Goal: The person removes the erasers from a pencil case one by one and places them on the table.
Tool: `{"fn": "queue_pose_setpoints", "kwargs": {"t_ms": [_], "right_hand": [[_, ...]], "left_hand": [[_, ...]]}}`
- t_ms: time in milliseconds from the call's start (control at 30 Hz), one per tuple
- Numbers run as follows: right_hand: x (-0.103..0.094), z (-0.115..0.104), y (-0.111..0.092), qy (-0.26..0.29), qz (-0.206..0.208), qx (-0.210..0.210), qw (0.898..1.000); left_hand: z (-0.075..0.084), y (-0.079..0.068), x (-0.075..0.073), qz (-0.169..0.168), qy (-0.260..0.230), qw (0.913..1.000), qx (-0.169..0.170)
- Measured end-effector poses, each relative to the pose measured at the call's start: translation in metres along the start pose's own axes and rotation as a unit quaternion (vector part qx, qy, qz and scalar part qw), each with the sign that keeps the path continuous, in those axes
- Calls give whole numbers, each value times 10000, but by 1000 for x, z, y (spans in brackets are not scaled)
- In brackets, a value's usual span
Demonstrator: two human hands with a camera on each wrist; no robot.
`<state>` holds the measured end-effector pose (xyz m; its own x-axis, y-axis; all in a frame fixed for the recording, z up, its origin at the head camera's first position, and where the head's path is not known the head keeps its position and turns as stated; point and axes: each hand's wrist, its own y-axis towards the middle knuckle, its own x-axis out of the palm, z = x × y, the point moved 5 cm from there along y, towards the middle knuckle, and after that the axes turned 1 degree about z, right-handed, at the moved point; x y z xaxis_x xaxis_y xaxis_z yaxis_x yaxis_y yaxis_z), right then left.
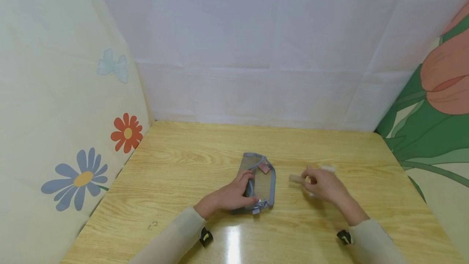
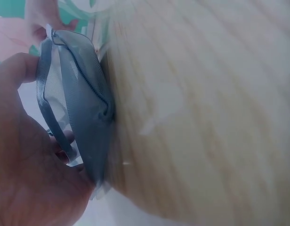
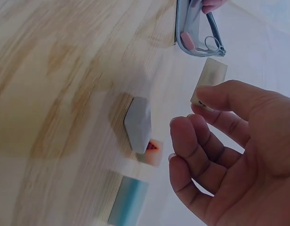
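Note:
My left hand (image 1: 234, 192) grips a mesh zip pouch (image 1: 262, 180) with blue-grey trim, thumb at its near edge and fingers at its far side. In the left wrist view the pouch (image 2: 86, 108) stands partly open, its zipper (image 2: 86, 77) curving along one side. A pink piece (image 3: 187, 40) is in the pouch. Right of the pouch, my right hand (image 1: 324, 184) pinches a small pale rectangular block (image 3: 210, 80) between thumb and index finger, above the table. The other fingers curl loosely, holding nothing visible.
Below my right hand lie a white angular piece (image 3: 138, 125), an orange-red patterned piece (image 3: 152, 153) and a teal-and-white block (image 3: 128, 200). The wooden table (image 1: 183, 154) meets a white cloth (image 1: 220, 52) at the back and flowered cloths at both sides.

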<state>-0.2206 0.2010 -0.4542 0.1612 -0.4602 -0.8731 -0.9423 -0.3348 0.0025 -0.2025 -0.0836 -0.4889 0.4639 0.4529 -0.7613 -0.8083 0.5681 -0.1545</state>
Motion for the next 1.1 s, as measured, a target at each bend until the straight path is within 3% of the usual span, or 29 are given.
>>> {"fn": "queue_pose_setpoints", "kwargs": {"t_ms": [1100], "right_hand": [[-23,43,-28,-16,200,411,9990]], "left_hand": [[5,-1,-1,114,109,9999,37]]}}
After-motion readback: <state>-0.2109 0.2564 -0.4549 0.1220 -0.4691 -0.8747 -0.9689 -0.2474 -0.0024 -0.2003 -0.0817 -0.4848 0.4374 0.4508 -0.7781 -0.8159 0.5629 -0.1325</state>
